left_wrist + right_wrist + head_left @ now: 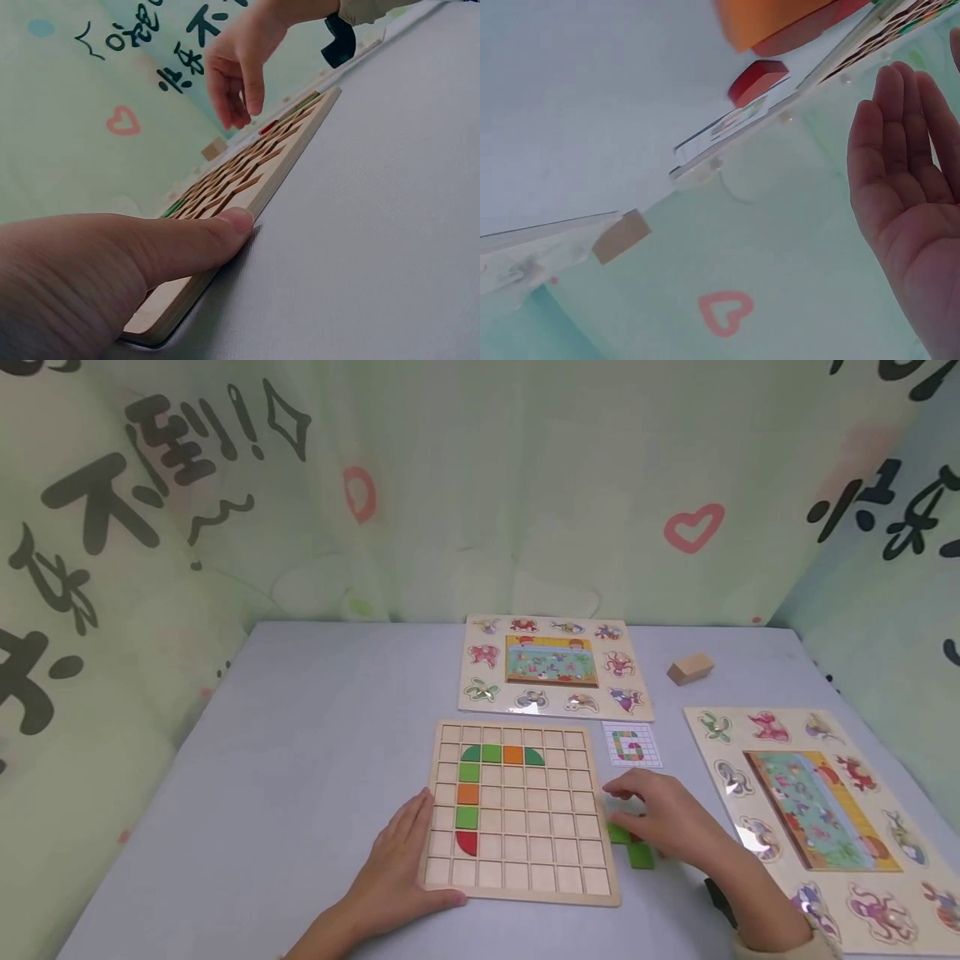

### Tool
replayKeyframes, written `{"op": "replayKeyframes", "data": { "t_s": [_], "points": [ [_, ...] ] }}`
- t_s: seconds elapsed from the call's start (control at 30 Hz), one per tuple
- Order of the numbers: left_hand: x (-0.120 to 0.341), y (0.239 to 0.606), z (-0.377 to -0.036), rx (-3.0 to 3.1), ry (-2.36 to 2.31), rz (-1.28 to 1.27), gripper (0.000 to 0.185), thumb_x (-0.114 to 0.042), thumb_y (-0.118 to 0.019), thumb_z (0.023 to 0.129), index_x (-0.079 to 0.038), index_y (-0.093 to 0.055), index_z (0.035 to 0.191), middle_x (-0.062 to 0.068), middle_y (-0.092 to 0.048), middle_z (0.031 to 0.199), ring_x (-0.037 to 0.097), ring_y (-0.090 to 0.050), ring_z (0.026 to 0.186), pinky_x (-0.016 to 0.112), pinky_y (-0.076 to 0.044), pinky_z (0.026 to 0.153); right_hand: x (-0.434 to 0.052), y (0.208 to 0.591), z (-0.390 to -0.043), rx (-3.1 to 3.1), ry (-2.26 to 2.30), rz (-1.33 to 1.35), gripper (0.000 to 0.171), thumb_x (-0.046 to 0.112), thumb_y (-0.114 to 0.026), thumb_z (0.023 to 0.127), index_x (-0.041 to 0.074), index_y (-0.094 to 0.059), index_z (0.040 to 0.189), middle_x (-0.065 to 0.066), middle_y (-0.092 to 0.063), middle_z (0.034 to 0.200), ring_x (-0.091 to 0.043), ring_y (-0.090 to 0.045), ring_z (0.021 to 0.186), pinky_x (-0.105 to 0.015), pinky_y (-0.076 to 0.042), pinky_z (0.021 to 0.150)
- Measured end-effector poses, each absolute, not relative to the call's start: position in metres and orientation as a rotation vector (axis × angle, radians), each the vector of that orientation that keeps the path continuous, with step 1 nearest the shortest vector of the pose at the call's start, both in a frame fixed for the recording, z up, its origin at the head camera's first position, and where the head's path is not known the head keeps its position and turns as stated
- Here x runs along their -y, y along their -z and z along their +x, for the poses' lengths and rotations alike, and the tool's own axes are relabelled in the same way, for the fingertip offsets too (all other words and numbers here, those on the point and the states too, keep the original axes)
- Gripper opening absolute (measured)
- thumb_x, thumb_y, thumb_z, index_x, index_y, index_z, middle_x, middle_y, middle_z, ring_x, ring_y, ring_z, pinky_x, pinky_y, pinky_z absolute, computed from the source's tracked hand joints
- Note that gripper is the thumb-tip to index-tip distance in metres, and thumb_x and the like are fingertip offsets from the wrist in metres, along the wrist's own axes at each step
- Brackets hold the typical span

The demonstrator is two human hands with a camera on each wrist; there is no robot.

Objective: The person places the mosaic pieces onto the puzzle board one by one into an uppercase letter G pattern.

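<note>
Grey table (300,760) | puzzle boards (553,667), wooden block (690,668) beyond grid tray (517,814)

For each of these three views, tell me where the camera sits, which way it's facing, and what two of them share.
Head: worn on the head, looking forward and down at the table; both hands show, the left hand resting on the grid board, the right hand over green tiles.
Left wrist: low at the table surface, looking along the grid board's edge; the left thumb and the right hand show.
Right wrist: tilted, looking across the table toward the curtain; an open palm shows.
Shared: head and right wrist views both show the wooden block.
</note>
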State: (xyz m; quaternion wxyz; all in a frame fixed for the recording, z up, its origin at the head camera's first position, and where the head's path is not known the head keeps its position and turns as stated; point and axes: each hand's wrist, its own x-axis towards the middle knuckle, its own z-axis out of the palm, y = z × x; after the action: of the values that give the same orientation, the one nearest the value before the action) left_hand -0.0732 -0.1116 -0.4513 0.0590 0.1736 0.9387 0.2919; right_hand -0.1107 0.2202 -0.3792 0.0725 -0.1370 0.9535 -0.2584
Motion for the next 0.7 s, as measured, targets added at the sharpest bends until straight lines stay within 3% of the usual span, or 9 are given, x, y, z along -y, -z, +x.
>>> {"op": "replayKeyframes", "data": {
  "t_s": [0.33,0.7],
  "points": [
    [0.111,0.451,-0.073,-2.845,-0.880,0.526,0.117,-0.067,-0.068,0.063,-0.004,-0.017,0.146,0.007,-0.016,0.151,0.024,-0.017,0.134,0.051,-0.022,0.102,-0.235,0.389,-0.106,-2.748,0.732,-0.457,0.042,0.015,-0.081,0.067,0.001,-0.066,0.104,-0.003,-0.064,0.099,-0.016,-0.055,0.084,-0.032,-0.049,0.072],
    [0.111,0.450,-0.072,-2.832,-0.873,0.504,0.117,-0.067,-0.068,0.062,-0.004,-0.016,0.146,0.007,-0.016,0.151,0.024,-0.017,0.134,0.051,-0.022,0.102,-0.236,0.393,-0.105,-2.780,0.665,-0.584,0.029,0.008,-0.078,0.069,0.003,-0.068,0.096,0.000,-0.064,0.092,-0.014,-0.054,0.079,-0.030,-0.049,0.069]
  ]
}}
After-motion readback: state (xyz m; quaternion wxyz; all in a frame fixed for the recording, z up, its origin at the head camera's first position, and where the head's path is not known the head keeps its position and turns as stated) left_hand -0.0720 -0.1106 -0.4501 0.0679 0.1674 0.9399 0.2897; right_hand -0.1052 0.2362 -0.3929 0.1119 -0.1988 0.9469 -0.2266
